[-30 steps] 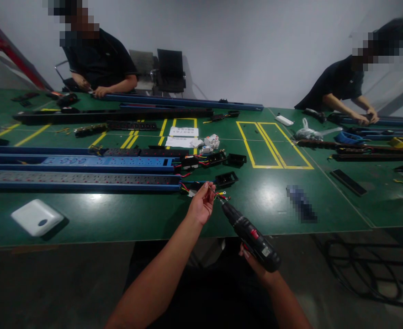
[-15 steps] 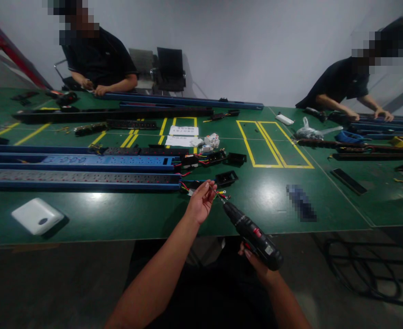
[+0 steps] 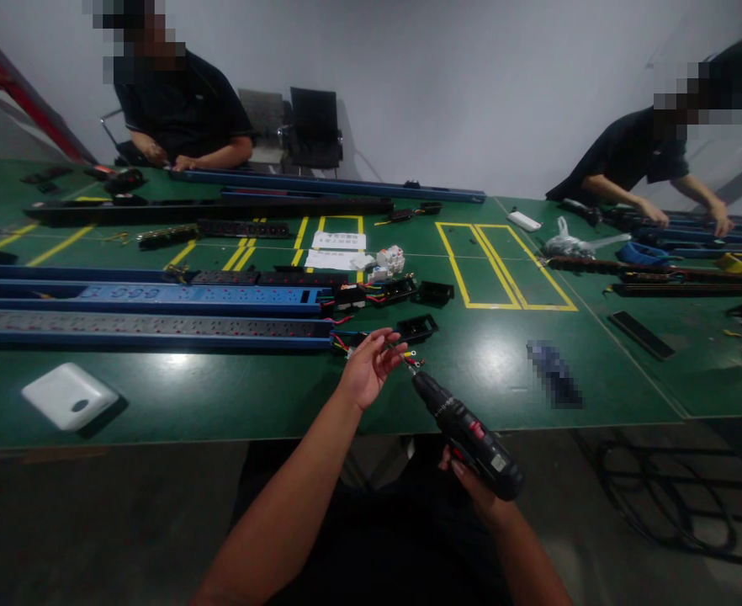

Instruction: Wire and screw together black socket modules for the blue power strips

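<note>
My right hand [image 3: 472, 488] is wrapped round the grip of a black and red power drill [image 3: 472, 438], whose bit points up and left. Close to the bit, my left hand [image 3: 374, 366] is raised palm up with its fingers curled but apart; I cannot make out anything held in it. Loose wires with ring terminals [image 3: 412, 358] lie just beyond its fingertips. They are by the end of a blue power strip with dark sockets [image 3: 219, 328]. A small black housing [image 3: 417, 327] sits behind the hand.
Another blue strip [image 3: 238, 296] lies farther back. On the green table [image 3: 320, 396] are a white box [image 3: 71, 396], white connectors [image 3: 389, 261], paper labels [image 3: 338, 241] and a dark flat piece [image 3: 641, 334]. Two people work across the table, one at left [image 3: 182, 109], one at right [image 3: 636, 160].
The fingers of my left hand have spread from a pinch. The drill has barely moved. The right-hand person's hands have shifted slightly.
</note>
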`<state>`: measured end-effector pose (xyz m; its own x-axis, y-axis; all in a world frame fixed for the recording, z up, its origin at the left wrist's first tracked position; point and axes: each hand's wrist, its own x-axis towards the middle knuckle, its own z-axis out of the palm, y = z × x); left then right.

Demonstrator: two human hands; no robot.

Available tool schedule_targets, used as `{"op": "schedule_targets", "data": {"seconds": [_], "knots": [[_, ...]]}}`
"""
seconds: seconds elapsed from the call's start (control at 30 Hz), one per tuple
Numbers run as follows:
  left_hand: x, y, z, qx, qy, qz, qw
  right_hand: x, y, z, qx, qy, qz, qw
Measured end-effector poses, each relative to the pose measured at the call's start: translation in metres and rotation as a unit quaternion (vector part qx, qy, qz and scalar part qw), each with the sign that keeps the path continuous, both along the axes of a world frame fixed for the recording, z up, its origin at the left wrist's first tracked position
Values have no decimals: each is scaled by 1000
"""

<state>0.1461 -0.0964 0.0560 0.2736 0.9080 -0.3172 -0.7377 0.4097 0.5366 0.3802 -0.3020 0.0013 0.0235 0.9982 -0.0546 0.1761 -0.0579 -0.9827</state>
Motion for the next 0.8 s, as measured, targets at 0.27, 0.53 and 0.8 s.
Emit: {"op": "schedule_targets", "data": {"seconds": [0.27,0.53,0.8], "knots": [[-11,9,10,91,80,-27,992,3,11,14,12,37,-34,999],[-18,75,19,343,529,2,776,43,47,68,18,30,-85,996],[18,111,3,371,664,-182,623,97,130,150,-41,-210,4,977]]}}
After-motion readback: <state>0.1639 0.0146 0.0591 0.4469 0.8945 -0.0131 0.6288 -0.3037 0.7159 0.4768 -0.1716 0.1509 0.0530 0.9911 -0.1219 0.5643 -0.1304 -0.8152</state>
